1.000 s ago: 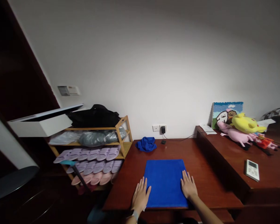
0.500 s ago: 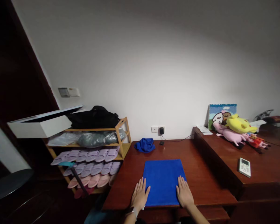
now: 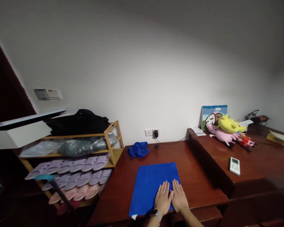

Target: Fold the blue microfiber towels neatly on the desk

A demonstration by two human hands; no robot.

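Note:
A blue cloth point(image 3: 148, 186) lies spread out flat on the reddish-brown table point(image 3: 115, 186), with a small white tag at its near left corner. My left hand point(image 3: 163, 197) rests palm down on the cloth's right part, fingers stretched forward. Beside it, my right hand point(image 3: 179, 196) lies flat over the cloth's right edge, fingers also straight. The two hands touch or nearly touch at the thumbs. Farther back, a second blue cloth point(image 3: 138, 149) sits crumpled near the wall.
On the left stands a wooden rack point(image 3: 112, 151) with slippers and a black bag point(image 3: 79, 121). A black plug point(image 3: 156, 134) trails a cable along the wall. The raised surface at right holds plush toys point(image 3: 229, 124) and a white remote point(image 3: 234, 166).
My left hand has moved from the flat cloth's left edge across to its right part, beside my right hand. The view has turned somewhat to the right.

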